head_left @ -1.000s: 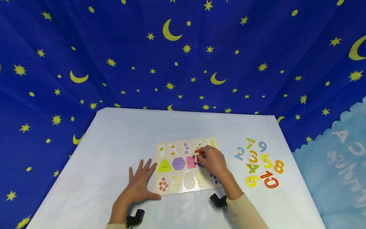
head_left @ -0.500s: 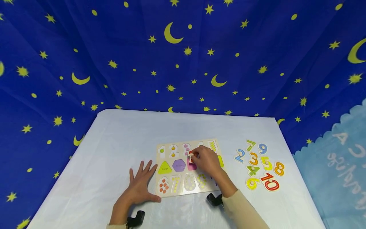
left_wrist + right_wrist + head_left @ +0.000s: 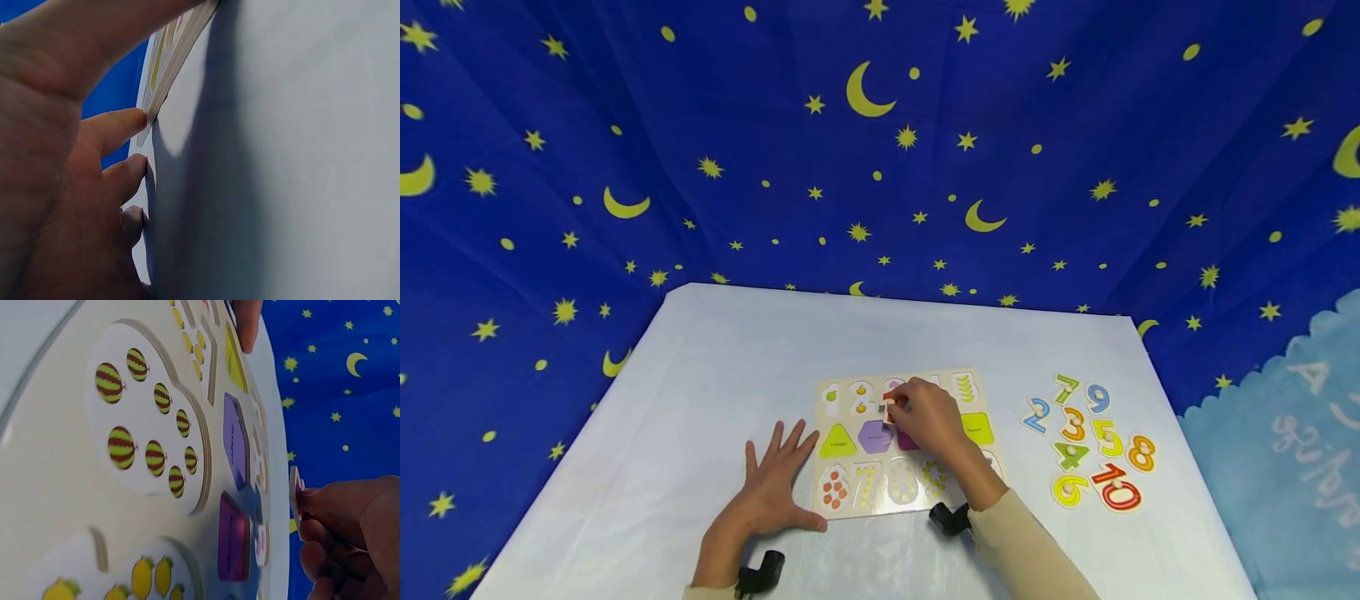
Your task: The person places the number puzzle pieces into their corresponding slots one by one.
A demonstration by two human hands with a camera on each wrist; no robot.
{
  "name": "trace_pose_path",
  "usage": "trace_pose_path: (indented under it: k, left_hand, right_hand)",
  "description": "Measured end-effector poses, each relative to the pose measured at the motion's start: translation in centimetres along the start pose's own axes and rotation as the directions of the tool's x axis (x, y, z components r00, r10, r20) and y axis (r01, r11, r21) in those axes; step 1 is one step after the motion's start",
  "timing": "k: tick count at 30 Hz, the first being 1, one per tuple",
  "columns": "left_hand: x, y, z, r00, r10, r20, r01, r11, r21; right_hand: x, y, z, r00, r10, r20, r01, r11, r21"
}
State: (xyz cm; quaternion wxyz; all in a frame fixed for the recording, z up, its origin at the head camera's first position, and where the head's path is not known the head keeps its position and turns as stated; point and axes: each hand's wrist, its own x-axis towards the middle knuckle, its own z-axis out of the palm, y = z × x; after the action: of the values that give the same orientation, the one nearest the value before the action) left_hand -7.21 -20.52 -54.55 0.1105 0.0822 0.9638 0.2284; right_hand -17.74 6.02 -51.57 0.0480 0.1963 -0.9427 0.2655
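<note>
A wooden number puzzle board [image 3: 880,511] lies on the white table, with fruit-picture recesses and coloured shapes. My left hand [image 3: 767,496] rests at its left edge, fingers spread; in the left wrist view the index fingertip [image 3: 139,117] touches the board's edge. Above the board's upper middle, my right hand [image 3: 928,417] pinches a small red number puzzle piece [image 3: 889,407] between thumb and fingers. Its digit is mostly covered. In the right wrist view, that piece [image 3: 295,494] stands on edge, clear of the board surface. The right hand hides some recesses.
Right of the board lie several loose number pieces, among them a blue 2 [image 3: 1037,414], an orange 8 [image 3: 1142,453] and a red 10 [image 3: 1117,488]. A dark blue star-and-moon cloth [image 3: 820,133] hangs behind the table [image 3: 737,358].
My right hand has moved left across the board with the red number piece, from near the middle shapes toward the upper recesses. My left hand stays at the board's edge. The head view shifts slightly.
</note>
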Motion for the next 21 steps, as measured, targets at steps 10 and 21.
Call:
trace_pose_path:
  k: [10,21]
  left_hand:
    - [0.0,0.1,-0.2,1.000,0.027,0.000,-0.027,1.000,-0.002]
    - [-0.1,-0.1,-0.1,0.999,0.041,-0.002,-0.041,0.999,0.017]
  right_hand:
    - [1.6,-1.4,0.8,0.999,-0.043,0.006,0.043,0.999,0.002]
    - [3.0,-3.1,2.4,0.996,-0.036,0.079,0.036,0.999,-0.005]
